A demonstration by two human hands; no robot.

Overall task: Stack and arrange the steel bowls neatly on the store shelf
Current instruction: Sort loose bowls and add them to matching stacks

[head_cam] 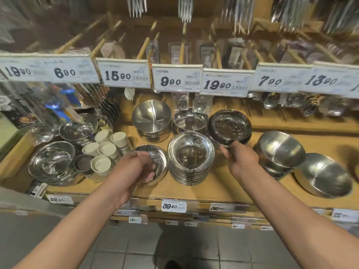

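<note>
My right hand (241, 159) grips the near rim of a shiny steel bowl (230, 126), held tilted above the wooden shelf (223, 183). My left hand (134, 166) holds the near edge of a shallow steel bowl (158, 158) that sits on the shelf. Between the two hands stands a tall stack of steel bowls (191, 158). Behind it are a matte bowl stack (152, 118) and a shiny bowl (189, 121).
Matte bowls (279, 150) and a wide bowl (324, 175) stand at the right. Wrapped bowls (51, 160) and white cups (104, 150) crowd the left. Price tags (175, 78) hang on the upper shelf edge, with cutlery above.
</note>
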